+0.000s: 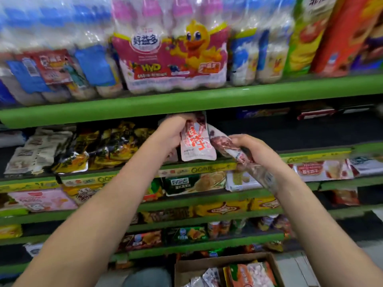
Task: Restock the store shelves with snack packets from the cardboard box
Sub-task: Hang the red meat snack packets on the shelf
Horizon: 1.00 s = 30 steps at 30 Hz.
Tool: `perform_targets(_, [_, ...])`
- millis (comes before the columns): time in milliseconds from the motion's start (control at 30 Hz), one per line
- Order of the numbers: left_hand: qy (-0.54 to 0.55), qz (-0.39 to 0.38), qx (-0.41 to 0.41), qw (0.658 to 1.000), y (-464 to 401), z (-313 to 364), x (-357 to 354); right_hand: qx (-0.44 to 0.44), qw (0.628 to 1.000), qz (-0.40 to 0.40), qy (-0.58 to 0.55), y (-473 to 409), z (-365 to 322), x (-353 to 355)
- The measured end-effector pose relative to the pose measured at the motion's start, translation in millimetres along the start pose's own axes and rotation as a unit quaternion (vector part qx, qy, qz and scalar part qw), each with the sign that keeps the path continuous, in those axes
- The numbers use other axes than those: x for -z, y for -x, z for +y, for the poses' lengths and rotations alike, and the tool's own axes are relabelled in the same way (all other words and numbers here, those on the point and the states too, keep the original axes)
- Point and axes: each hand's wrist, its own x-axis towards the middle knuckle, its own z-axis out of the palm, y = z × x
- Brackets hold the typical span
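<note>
Head view: snack packet (196, 141) in left grip (174, 133)

To your right, the dark shelf bay (290, 131) behind the right hand (251, 149) lies open. Left of the left hand (173, 134), snack packets (83, 148) crowd the shelf. The green shelf edge (186, 101) hangs close above both hands.

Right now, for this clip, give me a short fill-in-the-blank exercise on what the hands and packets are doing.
1. The left hand holds a white packet with ____ lettering.
2. The right hand grips a ____ packet.
3. The cardboard box sits at the ____ of the view.
4. The shelf edges are ____.

Missing: red; dark red; bottom; green
</note>
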Motion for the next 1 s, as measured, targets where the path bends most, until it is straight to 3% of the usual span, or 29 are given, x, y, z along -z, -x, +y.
perform_targets(300, [-0.014, 0.052, 0.01, 0.998, -76.6, -11.0, -32.4, -0.014, 0.983, 0.161, -0.091, -64.6, 14.1, 17.5])
perform_targets(467, [-0.134, 0.075, -0.012, 0.988, -104.8, -28.1, -38.5, -0.037, 0.978, 0.203, -0.001, -110.7, 34.5, 18.1])
perform_targets(633, [-0.22, -0.004, 0.014, 0.975, -103.9, -28.0, -40.8, -0.011, 0.979, 0.185, 0.09, -122.4, 34.2, 10.1])
perform_targets(833, [-0.295, -0.029, 0.097, 0.95, -81.1, -19.4, -8.2, 0.021, 0.962, 0.136, 0.236, -133.2, 40.5, -2.6])
perform_targets(1000, [-0.252, 0.03, 0.012, 0.967, -90.5, -21.2, 6.8, 0.082, 0.941, 0.108, 0.308, -135.0, 29.4, -27.7])
